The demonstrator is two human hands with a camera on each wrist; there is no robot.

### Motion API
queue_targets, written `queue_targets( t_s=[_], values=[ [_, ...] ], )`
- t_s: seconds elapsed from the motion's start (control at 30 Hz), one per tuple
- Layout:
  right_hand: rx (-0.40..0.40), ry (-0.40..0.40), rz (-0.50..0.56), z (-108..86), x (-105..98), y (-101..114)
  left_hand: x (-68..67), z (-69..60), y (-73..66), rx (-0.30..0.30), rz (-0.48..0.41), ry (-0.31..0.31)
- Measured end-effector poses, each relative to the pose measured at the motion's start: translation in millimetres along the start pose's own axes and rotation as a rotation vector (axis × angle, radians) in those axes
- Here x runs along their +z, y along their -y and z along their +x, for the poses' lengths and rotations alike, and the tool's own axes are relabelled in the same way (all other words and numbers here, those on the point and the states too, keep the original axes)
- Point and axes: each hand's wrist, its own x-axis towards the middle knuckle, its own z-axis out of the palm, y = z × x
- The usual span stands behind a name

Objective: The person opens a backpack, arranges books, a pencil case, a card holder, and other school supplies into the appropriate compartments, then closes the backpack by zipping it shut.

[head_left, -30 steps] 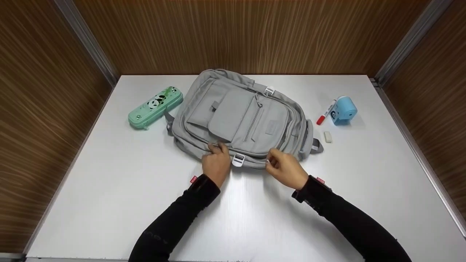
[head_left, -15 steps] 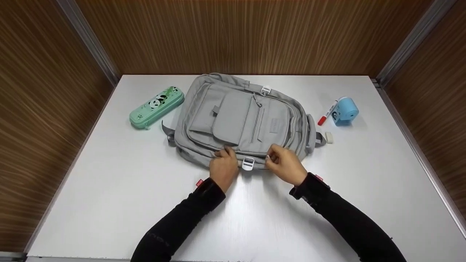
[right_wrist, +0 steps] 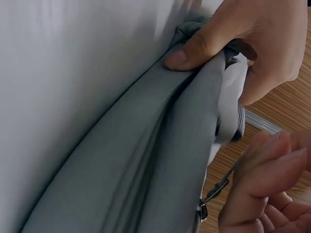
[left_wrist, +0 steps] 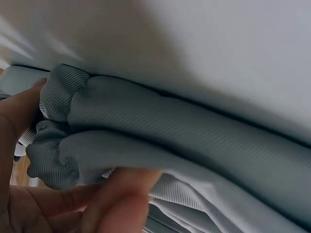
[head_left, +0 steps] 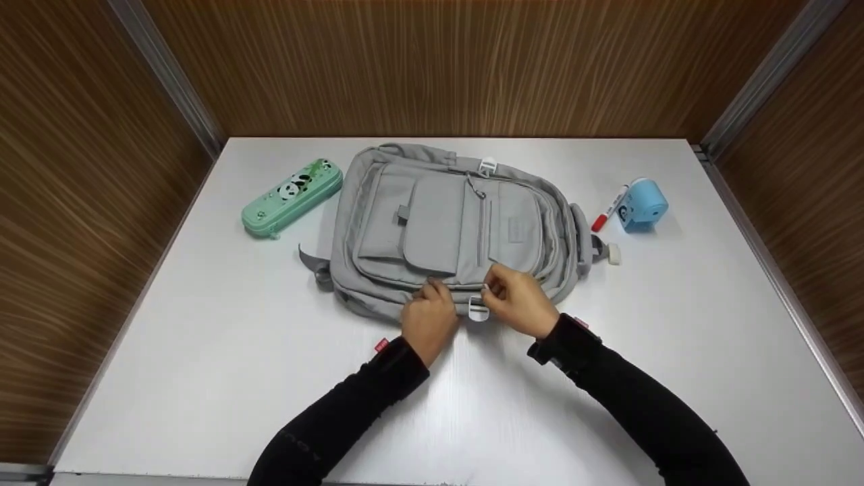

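A grey backpack (head_left: 432, 223) lies flat on the white table, front pockets facing up. My left hand (head_left: 429, 320) grips its near side edge, just left of the white strap buckle (head_left: 478, 309). In the left wrist view, my left hand (left_wrist: 53, 204) has its bunched fabric between thumb and fingers. My right hand (head_left: 521, 304) is at the same edge, right of the buckle. The right wrist view shows my right hand (right_wrist: 267, 184) pinching a zipper pull (right_wrist: 216, 191) by its cord; the pull's end is hidden in the fingers.
Left of the backpack lies a green panda pencil case (head_left: 292, 197). On the right are a red-capped marker (head_left: 610, 208), a blue panda-printed device (head_left: 642, 204) and a white eraser (head_left: 613, 254), which the backpack's top loop nearly touches. Wood-grain panels (head_left: 432, 67) enclose the table.
My left hand has moved right, and the backpack has turned slightly and shifted with it. My right hand, pinching the pull, has moved a little left, closer to the left hand and buckle.
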Motion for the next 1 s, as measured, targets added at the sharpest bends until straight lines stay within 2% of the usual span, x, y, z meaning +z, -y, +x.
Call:
queue_targets(
  t_s=[0.1, 0.2, 0.37, 0.47, 0.6, 0.7, 0.87, 1.0],
  values=[
    [-0.029, 0.01, -0.003, 3.8, 0.7, 2.7, -3.3, -0.8, -2.3, 0.028, -0.072, -0.015],
    [-0.041, 0.013, -0.005, 6.6, 0.4, 3.3, -6.1, -2.2, 6.3, 0.076, -0.204, 0.023],
    [-0.021, 0.014, 0.026, 6.0, -2.5, 0.9, -9.2, -2.1, 44.7, 0.186, -0.471, 0.136],
    [-0.005, 0.006, 0.043, 5.3, -4.3, -0.1, -9.5, -2.4, 69.7, 0.233, -0.537, 0.181],
    [-0.002, -0.001, 0.044, 6.3, -5.1, 1.6, -5.3, -8.0, 90.0, 0.23, -0.552, 0.203],
    [-0.001, 0.009, 0.034, 8.0, -4.1, 4.0, 0.5, -11.6, 91.6, 0.226, -0.538, 0.154],
    [-0.002, 0.037, 0.0, 12.2, 1.2, 7.4, 6.3, -10.9, 79.4, 0.247, -0.453, -0.011],
    [-0.026, 0.05, -0.01, 15.8, 7.9, 12.2, 3.0, -11.1, 70.0, 0.248, -0.427, -0.058]
  ],
)
